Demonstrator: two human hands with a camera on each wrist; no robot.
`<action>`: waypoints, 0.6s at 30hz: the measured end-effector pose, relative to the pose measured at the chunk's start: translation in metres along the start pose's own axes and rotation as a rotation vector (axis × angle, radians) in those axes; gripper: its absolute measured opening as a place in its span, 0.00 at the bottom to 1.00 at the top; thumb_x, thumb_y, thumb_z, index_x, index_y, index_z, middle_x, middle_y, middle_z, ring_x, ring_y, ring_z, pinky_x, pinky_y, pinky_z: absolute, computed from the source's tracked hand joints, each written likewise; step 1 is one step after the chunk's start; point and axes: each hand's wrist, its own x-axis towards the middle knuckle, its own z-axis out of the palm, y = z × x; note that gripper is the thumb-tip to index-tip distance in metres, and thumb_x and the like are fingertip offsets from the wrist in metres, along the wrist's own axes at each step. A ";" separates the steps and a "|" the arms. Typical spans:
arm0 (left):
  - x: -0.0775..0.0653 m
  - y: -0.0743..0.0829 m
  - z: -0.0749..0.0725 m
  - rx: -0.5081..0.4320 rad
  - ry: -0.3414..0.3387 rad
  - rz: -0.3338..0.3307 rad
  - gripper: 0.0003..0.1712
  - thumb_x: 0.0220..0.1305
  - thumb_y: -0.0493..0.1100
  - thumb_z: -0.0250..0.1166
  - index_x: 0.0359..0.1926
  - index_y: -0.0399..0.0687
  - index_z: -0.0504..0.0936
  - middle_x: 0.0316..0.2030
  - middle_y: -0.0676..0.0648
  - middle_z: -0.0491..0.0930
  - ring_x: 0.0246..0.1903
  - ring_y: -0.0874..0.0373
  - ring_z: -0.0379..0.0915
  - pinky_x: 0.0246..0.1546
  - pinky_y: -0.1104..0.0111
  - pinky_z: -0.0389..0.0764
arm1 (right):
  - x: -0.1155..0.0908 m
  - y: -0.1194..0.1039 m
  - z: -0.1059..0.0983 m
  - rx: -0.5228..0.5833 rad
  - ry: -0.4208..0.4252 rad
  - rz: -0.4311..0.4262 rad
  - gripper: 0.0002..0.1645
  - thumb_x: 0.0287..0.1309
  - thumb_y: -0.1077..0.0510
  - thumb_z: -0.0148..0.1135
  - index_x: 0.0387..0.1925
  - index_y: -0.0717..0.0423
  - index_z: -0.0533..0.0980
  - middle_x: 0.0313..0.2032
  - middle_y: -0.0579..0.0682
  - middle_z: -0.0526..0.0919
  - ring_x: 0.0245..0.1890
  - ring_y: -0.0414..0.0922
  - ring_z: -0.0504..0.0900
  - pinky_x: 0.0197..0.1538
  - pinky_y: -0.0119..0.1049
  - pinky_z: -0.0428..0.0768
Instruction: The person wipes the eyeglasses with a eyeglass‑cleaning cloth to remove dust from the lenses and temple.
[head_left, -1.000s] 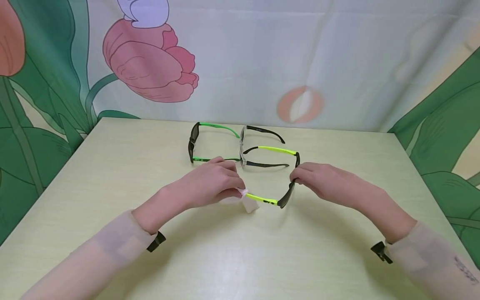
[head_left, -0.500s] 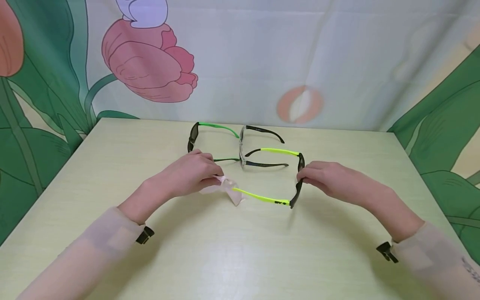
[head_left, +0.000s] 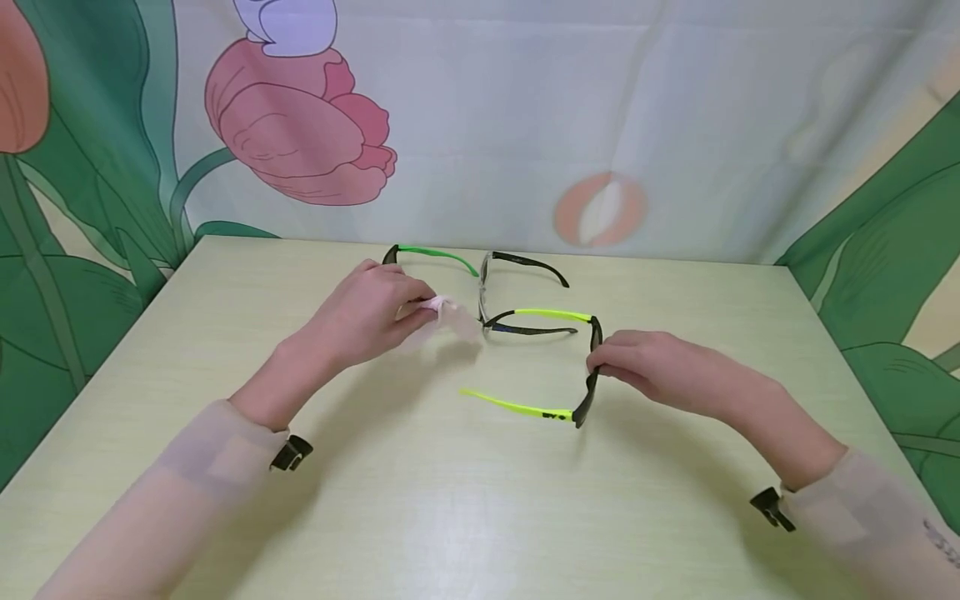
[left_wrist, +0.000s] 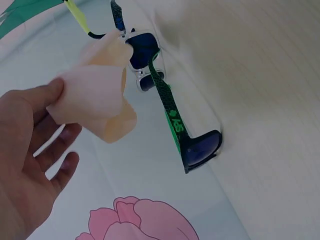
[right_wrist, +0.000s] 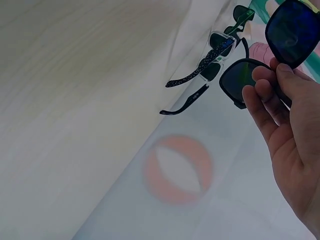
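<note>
My right hand [head_left: 652,367] pinches a pair of sunglasses with neon-yellow arms [head_left: 525,408] by the bridge between its dark lenses [right_wrist: 292,32]. Both arms are unfolded and point left. A thin, pale pink cloth [left_wrist: 95,95] hangs from my left hand [head_left: 367,312], pinched between thumb and fingers. That hand is left of the yellow sunglasses, apart from them, and in the head view it covers much of the green-armed sunglasses [left_wrist: 172,117]. Behind the yellow pair stand clear-framed sunglasses with black arms [head_left: 528,331], also unfolded.
The green-armed and clear-framed pairs stand side by side toward the back of the pale wooden table [head_left: 480,517]. A curtain [head_left: 480,125] printed with flowers and leaves hangs right behind the table's far edge.
My left hand has drawn the cloth off the end of the near yellow arm and moved left and farther back. My right hand has shifted slightly right, still holding the yellow sunglasses.
</note>
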 end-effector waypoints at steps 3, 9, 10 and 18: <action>0.004 0.003 0.000 0.019 0.051 -0.024 0.05 0.63 0.39 0.74 0.40 0.43 0.90 0.30 0.52 0.87 0.29 0.55 0.77 0.38 0.56 0.73 | 0.002 -0.003 0.001 0.011 -0.015 -0.017 0.14 0.66 0.68 0.66 0.50 0.53 0.82 0.46 0.41 0.84 0.47 0.39 0.83 0.51 0.35 0.82; 0.011 0.011 0.004 0.017 0.116 -0.059 0.04 0.66 0.40 0.72 0.38 0.44 0.90 0.29 0.52 0.86 0.29 0.54 0.78 0.36 0.57 0.71 | 0.006 -0.010 0.003 0.028 -0.018 -0.075 0.13 0.66 0.68 0.67 0.49 0.53 0.82 0.45 0.42 0.84 0.46 0.39 0.83 0.50 0.35 0.82; 0.012 0.013 0.005 0.018 0.117 -0.061 0.04 0.66 0.40 0.72 0.37 0.44 0.90 0.29 0.52 0.86 0.30 0.54 0.77 0.36 0.57 0.71 | 0.007 -0.012 0.004 0.027 -0.020 -0.084 0.13 0.66 0.67 0.67 0.49 0.53 0.82 0.45 0.42 0.84 0.46 0.39 0.83 0.50 0.35 0.82; 0.021 0.035 0.018 0.065 0.095 -0.018 0.04 0.65 0.42 0.73 0.35 0.46 0.88 0.26 0.55 0.84 0.27 0.55 0.74 0.39 0.59 0.72 | 0.017 -0.022 0.007 0.020 -0.049 -0.118 0.12 0.67 0.66 0.66 0.50 0.54 0.82 0.45 0.43 0.84 0.47 0.40 0.83 0.52 0.35 0.81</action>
